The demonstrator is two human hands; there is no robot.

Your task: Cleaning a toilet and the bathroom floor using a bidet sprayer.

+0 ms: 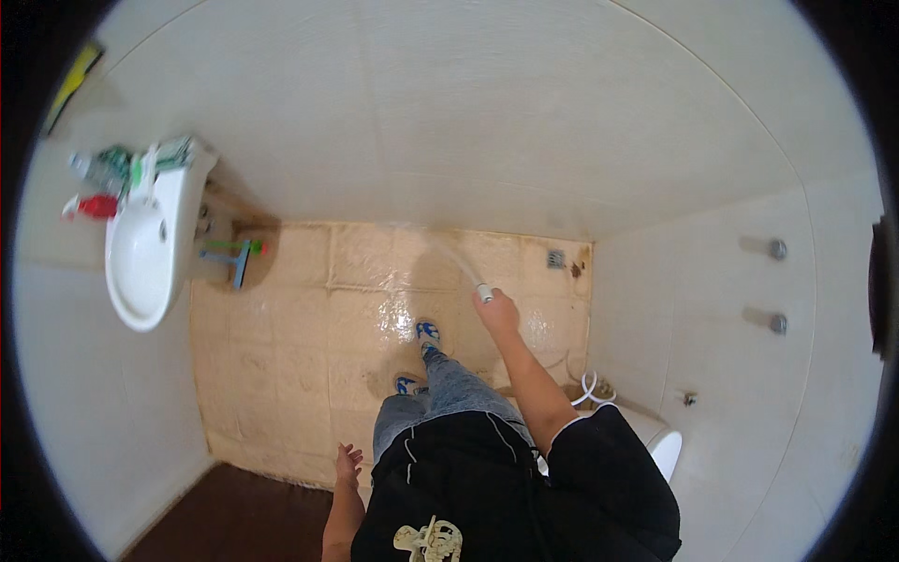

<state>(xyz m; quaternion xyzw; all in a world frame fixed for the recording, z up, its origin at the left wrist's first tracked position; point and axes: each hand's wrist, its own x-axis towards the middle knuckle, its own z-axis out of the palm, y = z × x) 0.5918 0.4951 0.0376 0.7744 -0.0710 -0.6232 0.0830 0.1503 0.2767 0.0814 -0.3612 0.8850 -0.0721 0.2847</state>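
Observation:
My right hand (497,313) grips a white spray nozzle (484,292) and points it away from me. A stream of water (453,256) shoots from it to where the tiled floor (281,379) meets the far wall (456,140). Down by my left side hangs my left hand (348,464), which holds nothing, its fingers apart. Wet tiles shine ahead of my feet, which wear blue-patterned shoes (427,331). A white hose (593,390) loops beside my right arm; its link to the nozzle is hidden.
At left, a white washbasin (140,281) carries a red spray bottle (97,206) and a clear plastic bottle (95,168). A blue squeegee (242,263) lies near its base. A floor drain (555,258) sits at right, and metal fittings (777,323) jut from the right wall.

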